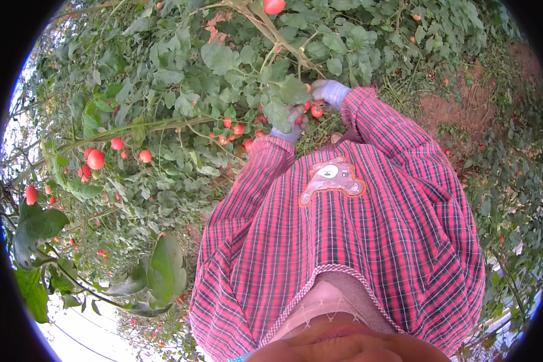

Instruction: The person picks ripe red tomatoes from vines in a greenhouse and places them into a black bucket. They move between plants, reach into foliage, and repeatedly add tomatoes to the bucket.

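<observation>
Both my hands, in light thin gloves, reach in among tomato plants at the upper middle of the view. My left hand (293, 126) is partly behind a tomato leaf (277, 113), its fingers at a small red tomato (298, 120); whether it grips the fruit is unclear. My right hand (329, 92) is bent beside the foliage, close to an orange tomato (308, 87) and above a red tomato (316, 111); its fingertips are hidden. A cluster of red cherry tomatoes (238, 130) hangs just left of my left hand.
A thick tomato stem (140, 127) runs across the left, with red tomatoes (95, 159) below it. Another branch (294, 51) slants down towards my right hand. Large leaves (166, 271) stand at lower left. Bare reddish soil (457, 106) shows at right, beside more plants.
</observation>
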Action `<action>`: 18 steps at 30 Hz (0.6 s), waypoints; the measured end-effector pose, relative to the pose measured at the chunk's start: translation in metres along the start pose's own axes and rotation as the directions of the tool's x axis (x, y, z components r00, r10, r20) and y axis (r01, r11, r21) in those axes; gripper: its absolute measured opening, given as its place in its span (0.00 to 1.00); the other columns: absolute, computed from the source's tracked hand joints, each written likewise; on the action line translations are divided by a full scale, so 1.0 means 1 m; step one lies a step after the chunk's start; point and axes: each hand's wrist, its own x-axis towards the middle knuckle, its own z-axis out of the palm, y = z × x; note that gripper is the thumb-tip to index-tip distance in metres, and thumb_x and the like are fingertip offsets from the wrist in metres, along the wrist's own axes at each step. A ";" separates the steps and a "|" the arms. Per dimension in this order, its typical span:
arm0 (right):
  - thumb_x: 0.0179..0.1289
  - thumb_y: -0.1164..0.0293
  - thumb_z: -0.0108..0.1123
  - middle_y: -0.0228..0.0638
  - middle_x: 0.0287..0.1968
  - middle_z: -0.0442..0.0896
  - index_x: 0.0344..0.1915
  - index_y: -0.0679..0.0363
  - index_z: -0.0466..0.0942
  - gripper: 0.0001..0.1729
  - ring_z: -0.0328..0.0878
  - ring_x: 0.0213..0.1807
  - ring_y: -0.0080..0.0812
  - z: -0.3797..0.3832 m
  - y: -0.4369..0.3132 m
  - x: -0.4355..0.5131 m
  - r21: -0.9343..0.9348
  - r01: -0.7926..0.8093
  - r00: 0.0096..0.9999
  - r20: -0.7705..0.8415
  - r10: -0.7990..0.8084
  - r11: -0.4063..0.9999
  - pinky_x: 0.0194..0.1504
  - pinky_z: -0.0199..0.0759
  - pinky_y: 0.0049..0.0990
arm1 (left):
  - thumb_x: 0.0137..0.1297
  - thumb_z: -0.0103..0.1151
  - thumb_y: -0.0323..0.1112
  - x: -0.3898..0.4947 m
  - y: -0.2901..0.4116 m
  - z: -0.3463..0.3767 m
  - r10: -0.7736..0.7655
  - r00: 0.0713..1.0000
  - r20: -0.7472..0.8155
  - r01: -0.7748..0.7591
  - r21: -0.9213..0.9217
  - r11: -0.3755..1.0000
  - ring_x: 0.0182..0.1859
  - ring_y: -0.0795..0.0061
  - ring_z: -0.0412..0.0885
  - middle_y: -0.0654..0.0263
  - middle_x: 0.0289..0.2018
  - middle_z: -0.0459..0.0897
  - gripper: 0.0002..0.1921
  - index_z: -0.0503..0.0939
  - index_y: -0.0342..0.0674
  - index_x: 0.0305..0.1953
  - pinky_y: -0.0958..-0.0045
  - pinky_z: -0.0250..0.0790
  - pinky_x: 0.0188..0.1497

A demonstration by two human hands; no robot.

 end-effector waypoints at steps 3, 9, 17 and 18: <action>0.51 0.65 0.57 0.40 0.35 0.81 0.38 0.60 0.80 0.15 0.79 0.38 0.37 -0.001 0.011 0.023 -0.370 0.173 0.984 0.021 -0.178 0.913 0.42 0.73 0.35 | 0.61 0.54 0.25 0.011 -0.039 -0.019 0.307 0.950 0.062 -0.304 0.413 0.858 0.30 0.79 0.71 0.66 0.32 0.72 0.14 0.72 0.35 0.49 0.79 0.65 0.26; 0.51 0.61 0.56 0.45 0.38 0.84 0.40 0.62 0.82 0.20 0.81 0.40 0.42 0.005 -0.006 0.029 -0.776 0.108 0.994 0.063 -0.093 0.621 0.42 0.72 0.36 | 0.62 0.51 0.22 0.012 -0.032 -0.009 -0.159 0.985 -0.070 0.136 -0.256 0.957 0.32 0.80 0.72 0.64 0.35 0.74 0.11 0.72 0.34 0.46 0.82 0.64 0.25; 0.55 0.61 0.54 0.44 0.37 0.84 0.39 0.61 0.82 0.18 0.81 0.38 0.43 0.001 0.006 0.058 -0.876 0.238 0.969 0.182 -0.170 0.420 0.41 0.72 0.35 | 0.64 0.46 0.25 0.003 -0.004 -0.009 -0.278 0.960 0.022 0.267 -0.361 0.893 0.29 0.82 0.70 0.65 0.33 0.74 0.09 0.72 0.36 0.45 0.81 0.64 0.25; 0.56 0.61 0.54 0.44 0.37 0.83 0.38 0.61 0.81 0.18 0.81 0.38 0.43 0.006 0.001 0.060 -0.912 0.222 0.974 0.191 -0.123 0.344 0.40 0.73 0.35 | 0.64 0.46 0.25 0.001 -0.007 -0.009 -0.136 0.991 -0.014 0.132 -0.147 0.980 0.29 0.82 0.70 0.66 0.32 0.74 0.09 0.72 0.36 0.45 0.81 0.64 0.25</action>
